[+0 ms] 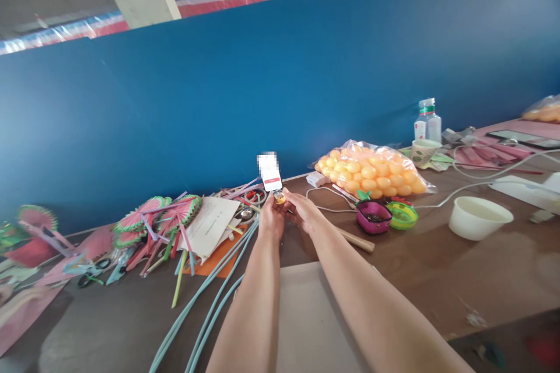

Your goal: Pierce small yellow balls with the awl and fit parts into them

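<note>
Both my arms reach out over a brown table (437, 268). My left hand (271, 215) and my right hand (301, 210) meet at the far side, fingers pinched together round a small round yellowish object (279, 197). A white card with a red stripe (270, 178) stands up just behind the fingers; whether it hangs from the object I cannot tell. Under my forearms lies a pale flat board (306, 315).
Pink-and-green paper fans (157, 218), straws, scissors (91, 273) and long blue tubes (210, 297) lie left. A bag of orange balls (374, 172), a pink case (373, 217), a green case (401, 214), a white bowl (479, 217), cables, a cup and bottle sit right. A blue wall stands behind.
</note>
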### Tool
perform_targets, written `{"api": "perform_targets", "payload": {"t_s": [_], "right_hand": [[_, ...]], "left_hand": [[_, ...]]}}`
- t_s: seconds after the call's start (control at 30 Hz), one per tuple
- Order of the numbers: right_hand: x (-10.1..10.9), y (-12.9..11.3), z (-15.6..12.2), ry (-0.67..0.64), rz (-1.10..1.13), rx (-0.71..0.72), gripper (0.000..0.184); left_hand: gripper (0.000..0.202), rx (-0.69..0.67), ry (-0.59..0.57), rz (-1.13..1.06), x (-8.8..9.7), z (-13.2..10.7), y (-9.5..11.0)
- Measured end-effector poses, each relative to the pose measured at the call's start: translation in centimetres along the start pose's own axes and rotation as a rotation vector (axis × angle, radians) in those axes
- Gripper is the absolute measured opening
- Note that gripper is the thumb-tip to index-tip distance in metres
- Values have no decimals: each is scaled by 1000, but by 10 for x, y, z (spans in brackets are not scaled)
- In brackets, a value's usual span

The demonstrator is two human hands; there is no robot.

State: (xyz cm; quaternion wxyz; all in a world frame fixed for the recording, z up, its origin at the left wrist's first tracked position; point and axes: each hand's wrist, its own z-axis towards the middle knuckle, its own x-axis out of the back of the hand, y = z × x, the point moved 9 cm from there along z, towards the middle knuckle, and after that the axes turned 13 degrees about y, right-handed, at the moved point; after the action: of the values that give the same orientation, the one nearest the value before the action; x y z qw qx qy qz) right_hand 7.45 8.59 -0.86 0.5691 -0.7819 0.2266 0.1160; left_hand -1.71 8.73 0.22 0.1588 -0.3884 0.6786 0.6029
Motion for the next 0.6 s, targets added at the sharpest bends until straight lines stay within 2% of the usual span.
{"api": "perform_targets", "payload": {"t_s": [0.13,0.4,0.53,0.6], "right_hand": [[-2,0,1,-41,-34,37,31],[2,3,5,3,-7,14,27],[6,4,4,70,8,8,28],[13,1,5,158,12,41,28]], "left_hand": [[14,-13,-3,4,0,0,-1],[14,10,7,-13,1,1,-5],[15,55,124,-41,13,8,-9],[18,71,192,-47,21,12,-11]]}}
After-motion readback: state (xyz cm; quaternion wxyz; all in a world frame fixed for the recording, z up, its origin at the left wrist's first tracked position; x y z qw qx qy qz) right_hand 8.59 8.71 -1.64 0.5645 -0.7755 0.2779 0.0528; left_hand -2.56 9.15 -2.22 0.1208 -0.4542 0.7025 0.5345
